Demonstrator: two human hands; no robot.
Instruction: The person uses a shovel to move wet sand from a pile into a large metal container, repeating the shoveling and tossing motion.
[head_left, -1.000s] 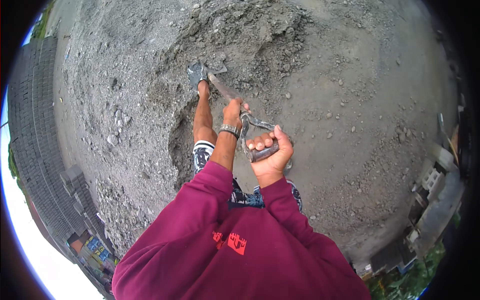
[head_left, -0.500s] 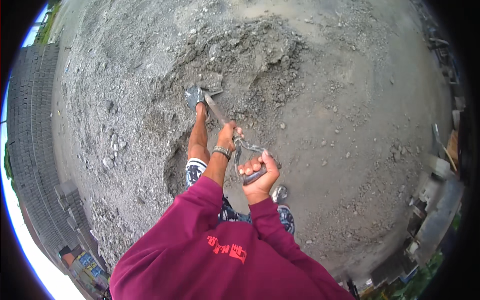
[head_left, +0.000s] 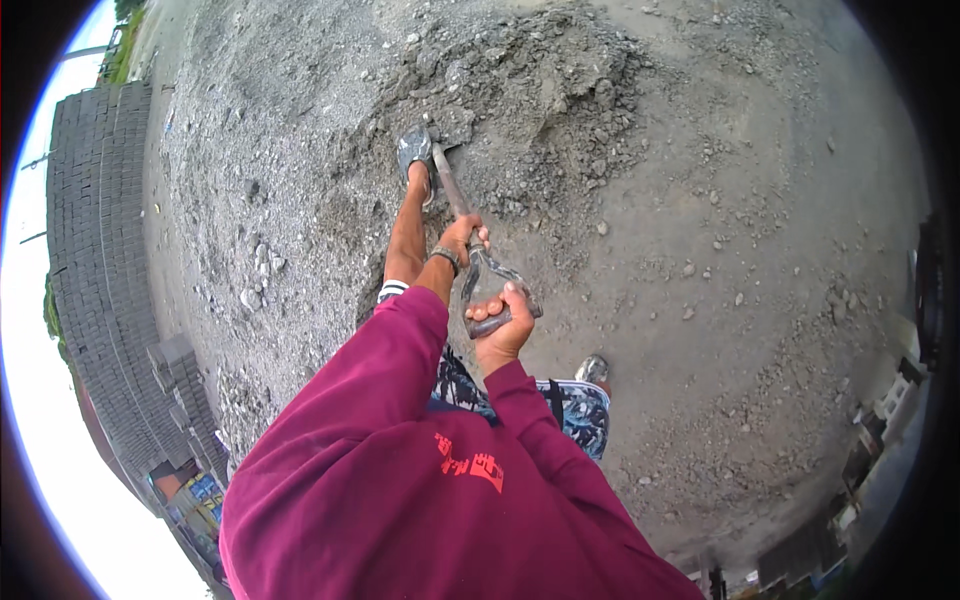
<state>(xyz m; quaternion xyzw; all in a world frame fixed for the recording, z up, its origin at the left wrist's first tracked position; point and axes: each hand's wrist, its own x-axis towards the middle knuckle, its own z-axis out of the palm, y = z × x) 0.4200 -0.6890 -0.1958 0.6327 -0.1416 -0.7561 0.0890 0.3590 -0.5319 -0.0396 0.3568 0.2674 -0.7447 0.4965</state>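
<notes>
My left hand (head_left: 461,241) is wrapped round the shaft of a shovel (head_left: 452,187), just above the fork of its handle. Closer to my body, my right hand (head_left: 506,328) grips the crossbar of the shovel's D-shaped handle, thumb along the top. The shaft slants away to the far left. At its far end only a dark edge of the blade (head_left: 452,148) shows against the grey gravel heap (head_left: 560,110). My left foot, in a grey shoe (head_left: 414,147), is right beside the blade; whether it presses on it I cannot tell.
Grey gravel (head_left: 310,190) with loose stones spreads to the left, and flatter packed ground (head_left: 700,270) lies right. My right shoe (head_left: 592,370) stands there. Tall stacks of grey blocks (head_left: 95,250) line the far left. Assorted objects crowd the right rim.
The view has shifted, so the ground sits higher and further right. Both hands keep their grip on the shovel, and the right hand with the handle end has moved left relative to the ground.
</notes>
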